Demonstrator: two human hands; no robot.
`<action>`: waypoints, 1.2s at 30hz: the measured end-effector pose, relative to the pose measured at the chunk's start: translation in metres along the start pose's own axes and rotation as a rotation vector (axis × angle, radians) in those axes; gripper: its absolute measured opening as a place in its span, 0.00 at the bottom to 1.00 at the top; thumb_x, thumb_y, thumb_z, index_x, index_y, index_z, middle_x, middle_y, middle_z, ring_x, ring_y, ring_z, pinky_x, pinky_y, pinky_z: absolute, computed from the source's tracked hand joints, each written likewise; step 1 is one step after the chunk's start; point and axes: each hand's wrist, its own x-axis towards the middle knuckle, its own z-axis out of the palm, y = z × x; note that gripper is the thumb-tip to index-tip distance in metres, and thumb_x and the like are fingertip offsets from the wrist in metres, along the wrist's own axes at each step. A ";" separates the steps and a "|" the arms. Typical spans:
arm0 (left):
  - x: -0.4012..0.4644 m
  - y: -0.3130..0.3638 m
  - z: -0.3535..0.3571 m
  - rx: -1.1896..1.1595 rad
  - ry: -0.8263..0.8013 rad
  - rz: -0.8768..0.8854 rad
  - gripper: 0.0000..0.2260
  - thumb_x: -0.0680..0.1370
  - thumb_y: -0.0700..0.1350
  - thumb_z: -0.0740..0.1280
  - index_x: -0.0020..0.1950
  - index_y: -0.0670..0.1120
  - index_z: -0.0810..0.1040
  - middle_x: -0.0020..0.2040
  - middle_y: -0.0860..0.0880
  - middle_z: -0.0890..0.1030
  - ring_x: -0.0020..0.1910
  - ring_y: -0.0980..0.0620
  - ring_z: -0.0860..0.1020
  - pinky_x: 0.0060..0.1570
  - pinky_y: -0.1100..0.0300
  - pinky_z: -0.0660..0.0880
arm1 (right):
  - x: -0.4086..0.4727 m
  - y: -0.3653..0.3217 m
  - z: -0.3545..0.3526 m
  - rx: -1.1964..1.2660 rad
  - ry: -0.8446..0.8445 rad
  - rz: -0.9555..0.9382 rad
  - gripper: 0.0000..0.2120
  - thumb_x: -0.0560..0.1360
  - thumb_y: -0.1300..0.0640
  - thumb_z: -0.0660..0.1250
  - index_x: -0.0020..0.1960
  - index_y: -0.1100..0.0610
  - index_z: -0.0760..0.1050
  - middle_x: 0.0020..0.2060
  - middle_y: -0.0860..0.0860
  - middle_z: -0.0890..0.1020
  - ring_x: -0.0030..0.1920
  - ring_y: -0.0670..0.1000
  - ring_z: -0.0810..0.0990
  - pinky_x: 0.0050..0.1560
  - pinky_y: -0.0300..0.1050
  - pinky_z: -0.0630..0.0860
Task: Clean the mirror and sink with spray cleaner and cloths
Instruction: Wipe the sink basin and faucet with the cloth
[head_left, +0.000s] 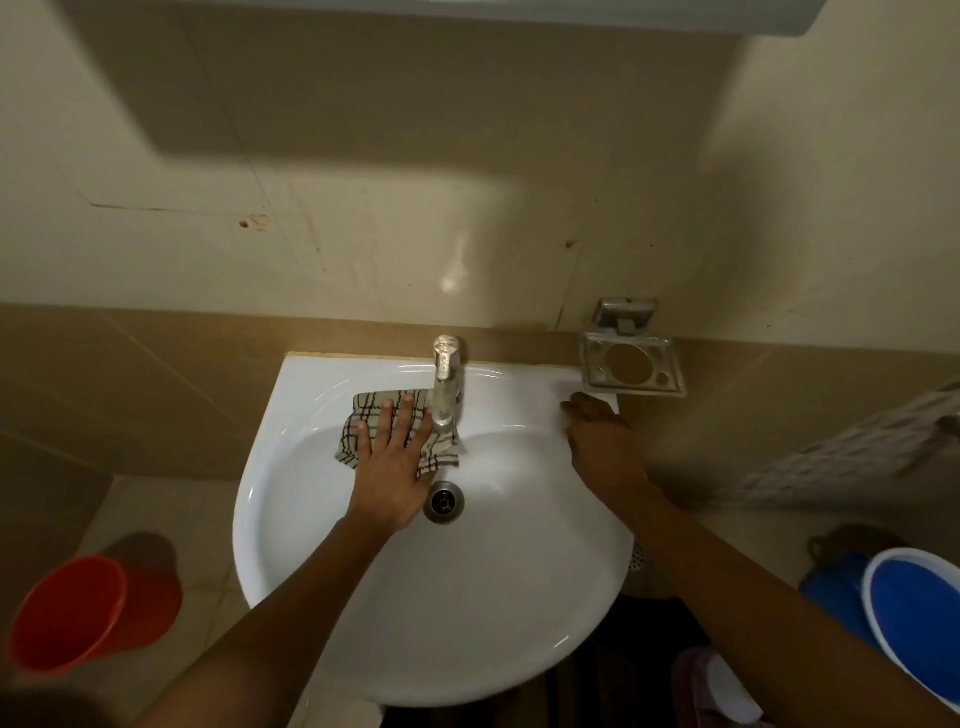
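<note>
A white round sink (467, 597) hangs on the tiled wall below me. My left hand (392, 467) lies flat, fingers spread, pressing a checked cloth (353, 436) against the basin's back left slope, beside the metal tap (447, 384). My right hand (597, 436) rests on the sink's right rim, fingers curled over the edge, with nothing visible in it. The drain (443, 501) sits just right of my left wrist. The mirror's lower edge (727, 15) shows at the top. No spray bottle is in view.
A metal soap dish (631, 366) is fixed to the wall at the sink's back right corner. An orange bucket (88, 613) stands on the floor at left, a blue basin (919, 618) at right. A patterned cloth (852, 452) hangs at the right edge.
</note>
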 end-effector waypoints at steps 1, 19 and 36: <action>-0.005 0.007 0.003 -0.021 -0.014 0.010 0.35 0.77 0.58 0.56 0.80 0.53 0.45 0.80 0.48 0.41 0.79 0.42 0.37 0.75 0.40 0.33 | -0.001 0.003 -0.001 0.014 0.008 0.017 0.20 0.68 0.67 0.73 0.59 0.62 0.78 0.59 0.59 0.80 0.57 0.61 0.80 0.51 0.53 0.80; 0.058 0.122 0.003 0.067 -0.148 0.095 0.36 0.81 0.61 0.55 0.81 0.50 0.39 0.80 0.39 0.38 0.78 0.38 0.35 0.75 0.43 0.33 | -0.012 0.030 -0.011 0.183 0.027 0.069 0.16 0.78 0.59 0.64 0.65 0.57 0.73 0.65 0.54 0.75 0.57 0.57 0.79 0.54 0.49 0.77; 0.096 0.183 0.010 0.008 -0.181 0.133 0.32 0.80 0.63 0.54 0.80 0.57 0.46 0.80 0.41 0.35 0.77 0.36 0.32 0.71 0.37 0.30 | -0.032 0.044 0.001 0.720 0.121 0.497 0.17 0.74 0.65 0.69 0.62 0.58 0.79 0.57 0.54 0.83 0.56 0.53 0.82 0.60 0.48 0.78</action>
